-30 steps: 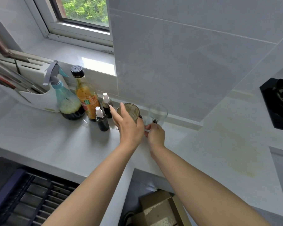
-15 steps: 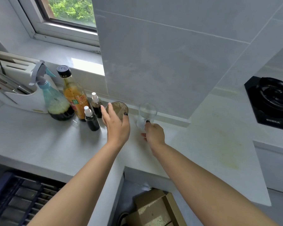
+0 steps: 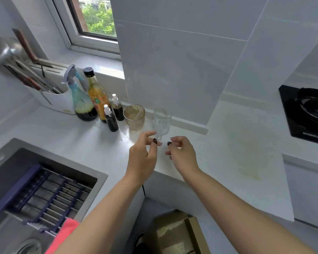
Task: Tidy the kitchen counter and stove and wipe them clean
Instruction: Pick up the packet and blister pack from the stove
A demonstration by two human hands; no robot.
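Pale grey wall tiles and a window (image 3: 92,17) with green foliage outside are seen behind a white L-shaped counter (image 3: 218,147). Yellowish staining is noted on the counter surface between the glasses and the stove (image 3: 308,112), whose black top is seen at the right edge.

Along the back wall, left to right, are recorded: a white utensil holder (image 3: 51,99) with ladles and knives, a blue-tinted spray bottle (image 3: 81,101) with dark liquid at its base, an amber bottle (image 3: 97,96) with a black cap, two small dark spray bottles (image 3: 111,119) and (image 3: 117,108), a cloudy brownish tumbler (image 3: 134,117), and a clear glass mug (image 3: 162,122). Tumbler and mug stand upright, just beside each other, apart from both hands.

The left hand (image 3: 141,154) is held just above the counter in front of the tumbler, fingers loosely curled, thumb and fingertips close together; nothing is seen gripped. The right hand (image 3: 182,153) is held beside it in front of the mug, fingers likewise loosely curled, with no object held. Dark nail polish is visible on both hands. The hands are near each other but not touching.

At lower left a grey sink (image 3: 92,182) with a dark blue roll-up rack (image 3: 40,195) is seen, and a pink cloth (image 3: 64,233) at its near edge. A cardboard box (image 3: 178,233) lies on the floor below the counter.
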